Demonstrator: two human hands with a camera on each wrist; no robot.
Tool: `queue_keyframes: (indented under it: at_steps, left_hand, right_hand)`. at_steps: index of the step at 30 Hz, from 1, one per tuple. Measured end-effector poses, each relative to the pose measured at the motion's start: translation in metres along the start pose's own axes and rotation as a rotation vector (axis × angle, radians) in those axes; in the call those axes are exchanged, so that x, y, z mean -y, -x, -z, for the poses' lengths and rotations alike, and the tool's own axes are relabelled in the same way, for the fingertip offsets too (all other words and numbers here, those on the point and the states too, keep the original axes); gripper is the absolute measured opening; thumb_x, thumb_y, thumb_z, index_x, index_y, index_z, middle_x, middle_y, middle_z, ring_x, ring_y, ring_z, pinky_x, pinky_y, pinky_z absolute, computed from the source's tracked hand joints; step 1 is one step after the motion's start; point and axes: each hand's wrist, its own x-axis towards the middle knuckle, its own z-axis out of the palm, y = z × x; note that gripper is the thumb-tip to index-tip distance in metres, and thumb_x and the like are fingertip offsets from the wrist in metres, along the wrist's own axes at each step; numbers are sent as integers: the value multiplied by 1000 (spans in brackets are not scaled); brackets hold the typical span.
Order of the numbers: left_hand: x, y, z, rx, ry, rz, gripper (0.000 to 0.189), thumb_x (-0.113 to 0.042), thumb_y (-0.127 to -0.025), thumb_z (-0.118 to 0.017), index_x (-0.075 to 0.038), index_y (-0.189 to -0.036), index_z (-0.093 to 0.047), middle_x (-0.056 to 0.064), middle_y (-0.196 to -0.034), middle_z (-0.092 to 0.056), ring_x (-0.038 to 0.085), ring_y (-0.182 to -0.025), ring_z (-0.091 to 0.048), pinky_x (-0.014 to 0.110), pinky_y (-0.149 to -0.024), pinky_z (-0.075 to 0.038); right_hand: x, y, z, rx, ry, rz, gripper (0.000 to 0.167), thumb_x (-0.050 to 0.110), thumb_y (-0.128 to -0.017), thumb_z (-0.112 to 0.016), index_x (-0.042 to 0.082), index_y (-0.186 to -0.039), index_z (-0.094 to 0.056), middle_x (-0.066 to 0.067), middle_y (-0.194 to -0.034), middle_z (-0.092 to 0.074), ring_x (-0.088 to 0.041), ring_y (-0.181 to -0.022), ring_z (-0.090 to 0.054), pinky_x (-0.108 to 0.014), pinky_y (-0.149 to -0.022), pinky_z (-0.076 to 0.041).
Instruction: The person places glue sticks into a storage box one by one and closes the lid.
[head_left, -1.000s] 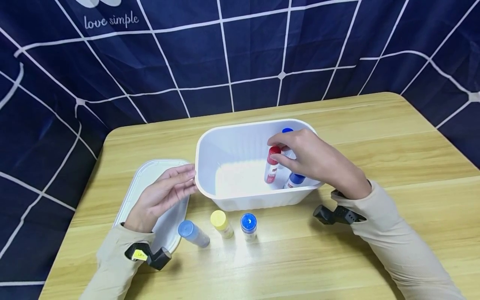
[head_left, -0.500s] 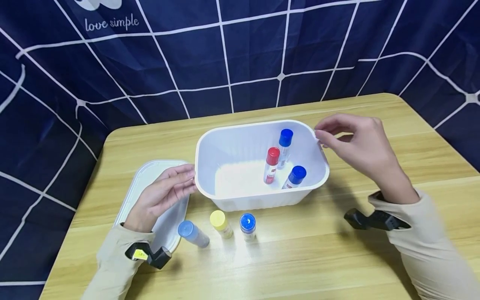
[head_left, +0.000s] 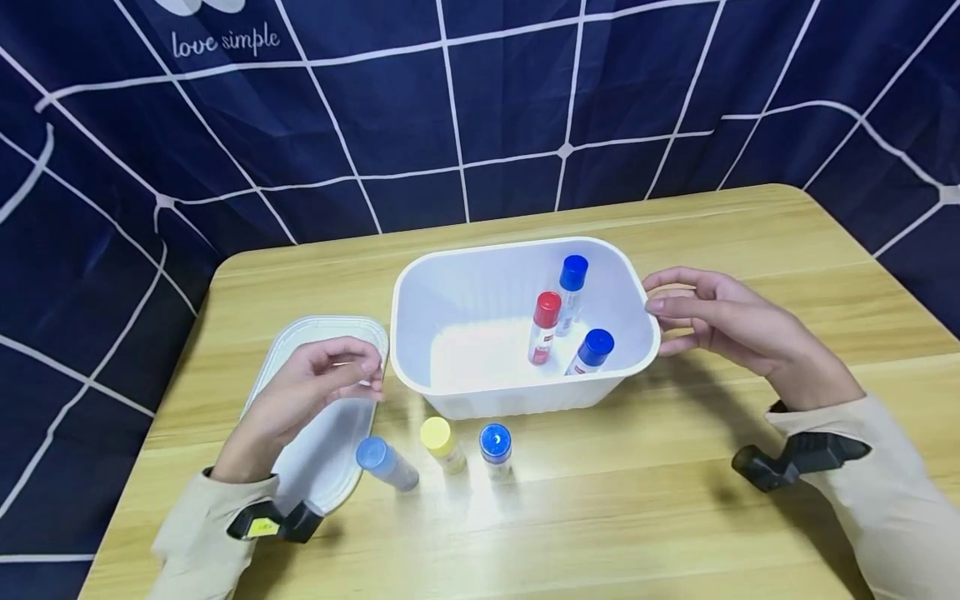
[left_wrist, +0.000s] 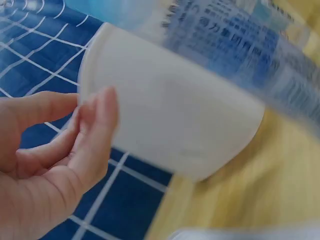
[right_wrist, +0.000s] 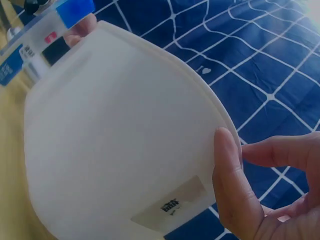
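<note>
A white plastic bin [head_left: 517, 404] stands on the table, holding an upright red-capped glue stick [head_left: 544, 329] and two blue-capped ones [head_left: 572, 287] at its right end. At the bin's right rim is my right hand [head_left: 738, 329]; in the right wrist view its thumb [right_wrist: 232, 175] overlaps the outer wall and the forefinger meets the rim. My left hand [head_left: 303, 392], fingers loosely bent and holding nothing, hovers over a white lid [head_left: 330, 454], just left of the bin. In front stand glue sticks with light blue [head_left: 388, 465], yellow [head_left: 444, 447] and blue [head_left: 497, 450] caps.
The wooden table [head_left: 600, 508] has a rounded far edge. Behind and beside it hangs a dark blue cloth [head_left: 510, 100] with white grid lines. A label strip [right_wrist: 170, 205] shows on the bin's right end wall.
My right hand let go of the red-capped glue stick inside the bin, moved right and reached the bin's right rim. The left hand drew back slightly from the left rim.
</note>
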Motion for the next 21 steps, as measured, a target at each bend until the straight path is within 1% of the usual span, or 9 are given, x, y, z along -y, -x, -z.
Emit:
queue_keyframes:
  at_steps: [3, 5, 6, 8, 11, 13, 15, 18, 21]
  left_hand:
    - [-9, 14, 3, -7, -213, -18, 16, -4, -99, -53, 9, -105, -59, 8, -87, -67, 19, -82, -68, 33, -80, -59]
    - [-15, 22, 4, 28, -342, -56, 17, -4, -99, -52, 8, -106, -61, 9, -89, -68, 19, -83, -69, 28, -81, -59]
    - [-17, 26, 4, 55, -403, -76, 17, -4, -99, -52, 7, -107, -62, 9, -91, -69, 17, -85, -68, 27, -81, -58]
    - [-22, 32, 4, 136, -510, -126, 16, -3, -97, -56, 2, -109, -64, 8, -96, -69, 15, -90, -68, 25, -83, -57]
    - [-28, 39, 1, 248, -650, -188, 23, -8, -91, -66, -4, -114, -65, 4, -105, -69, 12, -95, -66, 24, -83, -57]
    - [-31, 43, -1, 309, -710, -220, 31, -14, -86, -73, -6, -116, -64, 0, -109, -68, 11, -95, -66, 25, -83, -57]
    - [-32, 45, -5, 353, -757, -240, 38, -21, -81, -78, -9, -115, -64, -3, -109, -68, 9, -94, -66, 26, -80, -58]
    - [-31, 46, -8, 394, -799, -255, 40, -28, -79, -79, -11, -113, -65, -6, -108, -67, 7, -92, -64, 26, -78, -58]
    - [-30, 47, -10, 408, -834, -253, 37, -29, -80, -79, -14, -111, -66, -8, -107, -67, 6, -92, -64, 27, -77, -58]
  right_hand:
    - [-2, -1, 4, 42, -52, 9, 29, -9, -99, -37, 2, -122, -51, -12, -108, -66, -20, -94, -68, -40, -76, -60]
    - [-2, -2, 4, 56, -61, 11, 30, -10, -99, -36, 2, -123, -52, -11, -108, -66, -20, -94, -68, -39, -76, -60]
    - [-2, -2, 4, 58, -63, 15, 31, -10, -99, -36, 2, -123, -52, -11, -107, -67, -20, -93, -68, -38, -76, -60]
    - [-1, 0, 3, 56, -58, 23, 32, -10, -99, -36, 2, -123, -52, -11, -106, -67, -20, -92, -68, -37, -75, -60]
    - [-1, 1, 2, 41, -46, 33, 32, -11, -98, -37, 2, -123, -52, -11, -106, -67, -20, -90, -68, -36, -75, -61]
    - [-1, 1, 2, 35, -44, 40, 32, -11, -98, -37, 1, -123, -53, -11, -105, -66, -20, -89, -68, -35, -74, -61]
    - [-1, 0, 2, 34, -44, 42, 32, -12, -98, -38, 1, -123, -53, -11, -105, -66, -20, -89, -68, -35, -74, -61]
    - [-2, 0, 1, 31, -34, 54, 32, -12, -97, -38, 0, -122, -54, -11, -106, -65, -20, -88, -68, -34, -73, -61]
    - [-2, -1, -1, 30, -23, 64, 31, -12, -97, -39, -1, -121, -54, -11, -106, -65, -20, -88, -68, -34, -73, -61]
